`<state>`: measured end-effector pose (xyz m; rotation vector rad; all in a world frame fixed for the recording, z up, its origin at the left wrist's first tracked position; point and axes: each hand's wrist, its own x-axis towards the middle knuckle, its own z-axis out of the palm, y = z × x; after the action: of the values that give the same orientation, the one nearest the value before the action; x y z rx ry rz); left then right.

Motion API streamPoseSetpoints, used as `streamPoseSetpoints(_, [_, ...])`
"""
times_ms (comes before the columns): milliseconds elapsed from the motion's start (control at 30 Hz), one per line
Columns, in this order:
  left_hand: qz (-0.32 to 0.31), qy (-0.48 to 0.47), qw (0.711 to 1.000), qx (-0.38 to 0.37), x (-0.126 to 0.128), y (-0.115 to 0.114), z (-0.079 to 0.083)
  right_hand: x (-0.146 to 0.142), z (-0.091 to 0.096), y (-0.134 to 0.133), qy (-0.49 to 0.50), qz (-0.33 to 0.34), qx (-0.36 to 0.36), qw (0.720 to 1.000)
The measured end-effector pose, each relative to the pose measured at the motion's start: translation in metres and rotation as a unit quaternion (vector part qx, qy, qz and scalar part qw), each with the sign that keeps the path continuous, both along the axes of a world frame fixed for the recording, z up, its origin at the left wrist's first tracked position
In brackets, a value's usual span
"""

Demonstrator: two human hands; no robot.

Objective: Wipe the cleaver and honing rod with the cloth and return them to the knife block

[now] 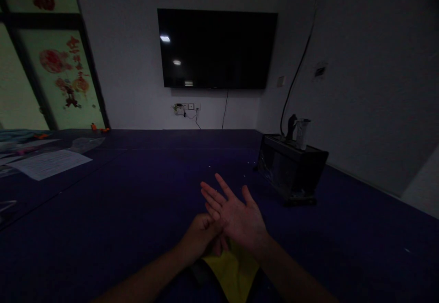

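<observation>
My right hand (242, 218) is held palm up over the dark blue surface, its fingers stretched out and spread and its thumb apart. My left hand (202, 236) is closed against the little-finger side of the right hand. Its thumb presses on the edge of the right palm, and its other fingers are partly hidden beneath. Directly below both hands is a yellow cloth (235, 271) with dark parts at its edges; the forearms and the frame's lower edge cut off some of it. I cannot tell whether either hand touches the cloth.
A black, clear-sided box (291, 168) with a pale cylinder (302, 133) on top stands to the right, a cable rising from it. Papers (50, 163) and a plastic bag (87, 144) lie at left on the blue surface (154, 179). A television (217, 49) hangs on the far wall.
</observation>
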<state>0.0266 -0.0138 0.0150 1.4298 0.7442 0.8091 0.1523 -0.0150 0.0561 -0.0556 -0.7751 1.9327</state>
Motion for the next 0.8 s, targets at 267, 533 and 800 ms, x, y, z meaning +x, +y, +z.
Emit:
streamPoseSetpoints(267, [-0.013, -0.054, 0.998, -0.006, -0.0014, -0.0027, -0.0027, 0.0056, -0.0059, 0.005, -0.015, -0.013, 0.033, 0.999])
streamPoseSetpoints(533, [-0.023, -0.073, 0.997, -0.013, -0.0009, -0.0045, -0.0012, 0.0046, -0.0043, 0.0041, -0.023, -0.004, 0.052, 0.998])
streamPoseSetpoints(800, [-0.015, -0.035, 0.999, 0.012, 0.0003, -0.002, -0.0104, 0.0008, -0.0032, 0.0019, -0.04, -0.013, 0.025, 0.999])
